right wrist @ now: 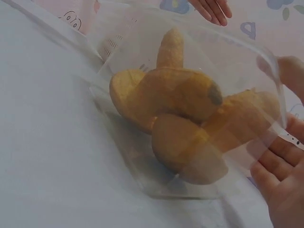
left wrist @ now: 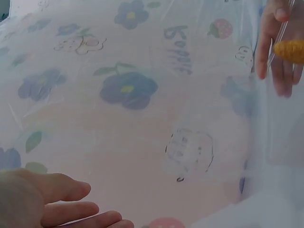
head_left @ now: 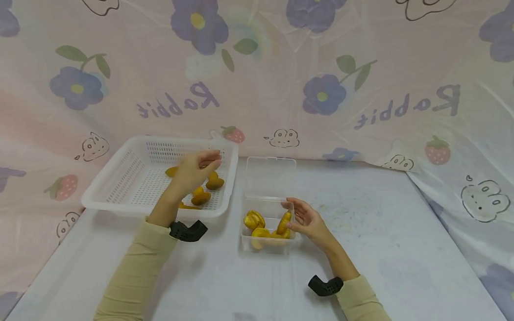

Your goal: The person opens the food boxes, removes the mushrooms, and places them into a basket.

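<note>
My left hand (head_left: 193, 172) hovers above the right part of a white perforated basket (head_left: 123, 177), fingers loosely extended and nothing held. In the left wrist view its fingers (left wrist: 71, 209) show at the lower left. Several yellow pieces (head_left: 215, 183) of imitation produce lie in the basket beneath it. My right hand (head_left: 312, 226) holds the right wall of a clear plastic box (head_left: 267, 246), with thumb and fingers at the rim corner. Inside the box are several yellow pieces, among them a ridged one (head_left: 254, 220) and a corn-like cob (head_left: 284, 223) leaning near the right wall.
The box's transparent lid (head_left: 270, 177) stands raised at its back. Basket and box sit side by side on a white-covered table (head_left: 366, 246). Behind them hangs a printed curtain (head_left: 262, 72). A black wrist device (head_left: 188, 230) sits at each cuff.
</note>
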The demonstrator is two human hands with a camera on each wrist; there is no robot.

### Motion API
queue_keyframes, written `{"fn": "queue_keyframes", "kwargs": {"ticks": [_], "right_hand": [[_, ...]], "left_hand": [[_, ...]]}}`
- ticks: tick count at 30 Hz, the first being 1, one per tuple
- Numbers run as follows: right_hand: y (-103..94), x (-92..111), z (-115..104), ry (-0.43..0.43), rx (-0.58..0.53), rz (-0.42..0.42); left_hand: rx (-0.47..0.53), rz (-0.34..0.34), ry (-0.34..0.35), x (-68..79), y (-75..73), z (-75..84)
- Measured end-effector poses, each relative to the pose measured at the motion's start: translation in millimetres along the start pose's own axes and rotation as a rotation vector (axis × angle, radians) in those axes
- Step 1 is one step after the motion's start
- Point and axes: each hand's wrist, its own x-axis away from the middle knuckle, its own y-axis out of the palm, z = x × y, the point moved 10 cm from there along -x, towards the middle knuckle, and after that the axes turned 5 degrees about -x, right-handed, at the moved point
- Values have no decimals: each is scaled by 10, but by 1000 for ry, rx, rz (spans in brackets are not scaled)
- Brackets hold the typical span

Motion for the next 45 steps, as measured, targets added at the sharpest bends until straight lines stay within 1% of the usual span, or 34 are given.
{"fn": "queue_keyframes", "kwargs": {"ticks": [2, 6, 9, 14, 16, 23, 29, 32, 35, 40, 45], "right_hand": [[6, 1, -10, 2, 6, -8], [16, 10, -25, -3, 20, -35], [22, 20, -40, -20, 30, -59], [30, 32, -57, -51, 36, -79], [28, 34, -53, -53, 35, -79], [-1, 30, -28, -22, 26, -62], [-18, 27, -15, -5, 21, -59], [-13, 24, -12, -1, 15, -62], [-11, 25, -7, 0, 12, -66], [-7, 24, -16, -4, 0, -70], [-8, 28, -5, -2, -10, -73]], "left_hand": [[11, -9, 21, 23, 76, 49], [45, -51, 61, 84, 266, 151], [56, -73, 86, 129, 407, 220], [84, -109, 108, 182, 625, 282], [102, -128, 105, 196, 705, 298], [110, -154, 130, 220, 889, 369], [123, -186, 150, 233, 1078, 379], [140, -210, 144, 240, 1172, 388], [138, -224, 148, 242, 1250, 404], [148, -270, 121, 231, 1409, 379], [165, -312, 114, 237, 1549, 380]]}}
